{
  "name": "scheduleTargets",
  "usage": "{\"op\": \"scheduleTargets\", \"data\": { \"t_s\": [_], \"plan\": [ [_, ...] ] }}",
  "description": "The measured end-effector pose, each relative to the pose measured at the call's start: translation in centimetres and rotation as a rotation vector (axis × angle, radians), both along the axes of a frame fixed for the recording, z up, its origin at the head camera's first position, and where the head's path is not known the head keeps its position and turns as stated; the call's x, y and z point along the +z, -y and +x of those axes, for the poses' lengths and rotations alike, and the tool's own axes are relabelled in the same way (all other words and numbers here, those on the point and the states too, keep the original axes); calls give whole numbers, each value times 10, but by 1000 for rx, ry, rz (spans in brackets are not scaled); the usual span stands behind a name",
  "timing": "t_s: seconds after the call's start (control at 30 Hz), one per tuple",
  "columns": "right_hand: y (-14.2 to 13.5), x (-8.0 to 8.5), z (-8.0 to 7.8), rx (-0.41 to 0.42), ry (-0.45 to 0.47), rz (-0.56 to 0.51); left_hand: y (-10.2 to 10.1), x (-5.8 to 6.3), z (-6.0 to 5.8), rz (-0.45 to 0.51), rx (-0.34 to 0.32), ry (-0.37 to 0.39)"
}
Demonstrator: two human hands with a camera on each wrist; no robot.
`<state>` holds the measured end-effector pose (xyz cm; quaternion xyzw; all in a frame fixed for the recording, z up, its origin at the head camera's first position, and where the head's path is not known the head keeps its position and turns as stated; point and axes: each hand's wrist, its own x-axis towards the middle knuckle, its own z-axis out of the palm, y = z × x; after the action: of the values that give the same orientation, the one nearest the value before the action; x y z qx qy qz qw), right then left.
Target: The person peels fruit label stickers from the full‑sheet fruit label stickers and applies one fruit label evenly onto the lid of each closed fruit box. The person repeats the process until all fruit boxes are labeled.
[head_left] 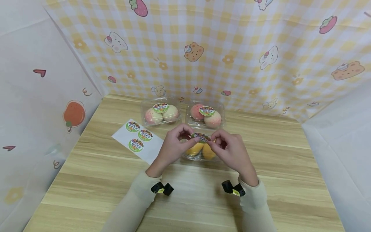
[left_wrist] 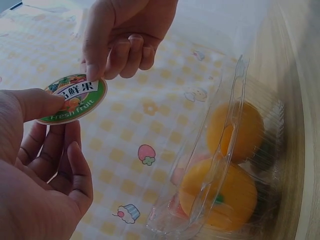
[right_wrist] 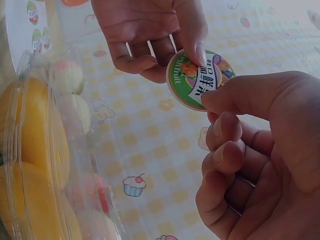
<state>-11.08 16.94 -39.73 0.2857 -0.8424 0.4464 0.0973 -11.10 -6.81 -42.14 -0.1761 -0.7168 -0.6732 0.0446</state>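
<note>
Between both hands, a round "Fresh fruit" sticker (left_wrist: 75,97) is held up by its two sides. The left hand (head_left: 175,143) pinches one edge between thumb and fingers, and the right hand (head_left: 230,149) pinches the opposite edge. In the head view the sticker (head_left: 201,138) hovers over a clear plastic box (head_left: 200,158) with two orange-yellow fruits inside. The right wrist view shows the sticker's green border and white label band, with the right thumb (right_wrist: 240,95) lying on its face. From the left wrist, the fruits (left_wrist: 220,192) show through the ribbed clear lid.
Behind stand two clear boxes, the left one (head_left: 160,112) and the right one (head_left: 206,114), each holding two pinkish fruits and bearing a sticker on its lid. A white sheet (head_left: 153,146) with three round stickers lies left on the wooden table (head_left: 95,180). A checked cloth (head_left: 226,42) hangs behind.
</note>
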Motion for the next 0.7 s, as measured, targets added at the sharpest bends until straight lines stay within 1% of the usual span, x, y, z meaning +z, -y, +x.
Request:
{"op": "scheduleTargets", "data": {
  "t_s": [0.4,0.7],
  "plan": [
    [-4,-1,-2,-27,-27,-40,-4,-4,-1,-37,-26,39],
    [-7,-3,-4,-42,4,-72,-5,-5,-2,-76,-25,42]
  ]
}}
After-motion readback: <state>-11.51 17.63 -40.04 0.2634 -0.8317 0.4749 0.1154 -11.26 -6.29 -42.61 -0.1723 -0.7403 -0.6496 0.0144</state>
